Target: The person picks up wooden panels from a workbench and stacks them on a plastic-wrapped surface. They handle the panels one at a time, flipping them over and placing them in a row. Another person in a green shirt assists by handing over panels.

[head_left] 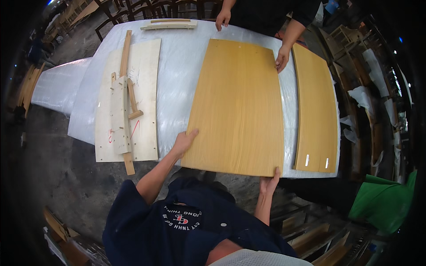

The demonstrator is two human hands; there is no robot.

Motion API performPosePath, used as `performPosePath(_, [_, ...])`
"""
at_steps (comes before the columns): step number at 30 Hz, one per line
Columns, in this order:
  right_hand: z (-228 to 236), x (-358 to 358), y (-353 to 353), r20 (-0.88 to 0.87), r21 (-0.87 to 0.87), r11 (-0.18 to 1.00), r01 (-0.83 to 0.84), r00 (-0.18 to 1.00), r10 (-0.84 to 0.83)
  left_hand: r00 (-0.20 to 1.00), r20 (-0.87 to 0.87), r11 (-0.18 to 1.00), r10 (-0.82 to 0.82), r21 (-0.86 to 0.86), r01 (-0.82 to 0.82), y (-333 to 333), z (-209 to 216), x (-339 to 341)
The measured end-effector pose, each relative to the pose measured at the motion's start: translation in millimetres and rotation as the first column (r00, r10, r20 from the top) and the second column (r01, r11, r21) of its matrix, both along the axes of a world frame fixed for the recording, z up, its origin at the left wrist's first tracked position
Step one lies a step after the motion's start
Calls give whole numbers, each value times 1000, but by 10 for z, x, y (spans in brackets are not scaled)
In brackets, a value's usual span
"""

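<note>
A large honey-coloured wood panel (pixel 237 111) lies in front of me over a table wrapped in clear plastic (pixel 173 97). Its near edge reaches out past the table's front. My left hand (pixel 184 142) grips the panel's left edge close to the near corner, thumb on the top face. At the near right corner, my right hand (pixel 268 181) holds the panel from below with the thumb up over the edge. Across the table, a co-worker's hand (pixel 282 58) touches the panel's far right edge. The co-worker's other hand (pixel 223 19) hangs by the table's far edge, off the panel.
Right of the panel lies a second wood panel (pixel 314 111) with two small white labels. On the left, a pale board (pixel 146 97) carries a wooden jig (pixel 119 111) with strips and pegs. Slats (pixel 168 25) rest at the far edge. Chair frames (pixel 146 9) stand behind.
</note>
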State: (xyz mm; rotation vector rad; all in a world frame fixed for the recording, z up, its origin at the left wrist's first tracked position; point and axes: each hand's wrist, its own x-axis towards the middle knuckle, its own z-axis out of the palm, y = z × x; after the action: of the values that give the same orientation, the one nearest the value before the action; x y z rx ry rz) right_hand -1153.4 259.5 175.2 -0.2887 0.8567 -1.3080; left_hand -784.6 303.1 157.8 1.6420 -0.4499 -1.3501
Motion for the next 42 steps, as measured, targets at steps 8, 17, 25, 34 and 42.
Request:
performPosePath(8, [-321,-508,1230,-13,193,981,-15,1000,18,998,64,999,-17,30,15,1131,67,-452])
performPosePath(17, [638,-407,1943,-299,-5,985,172,940,-166,992,-101,996,-79,-45,75,1778,735,-377])
performPosePath(25, [2225,-464,2137,-359,-524,824,214,822,-442,740,-609,955,-286,-241,171,2736,2399,-758])
performPosePath(34, [3556,-730,925,-560,-316,942,-113,824,-89,469,841,352,270,-539,765,2202,2574,-330])
performPosePath(42, [4478,-611,-387,-716,-139,913,-383,676,175,558,825,54,91,-564,824,713,2233,-480])
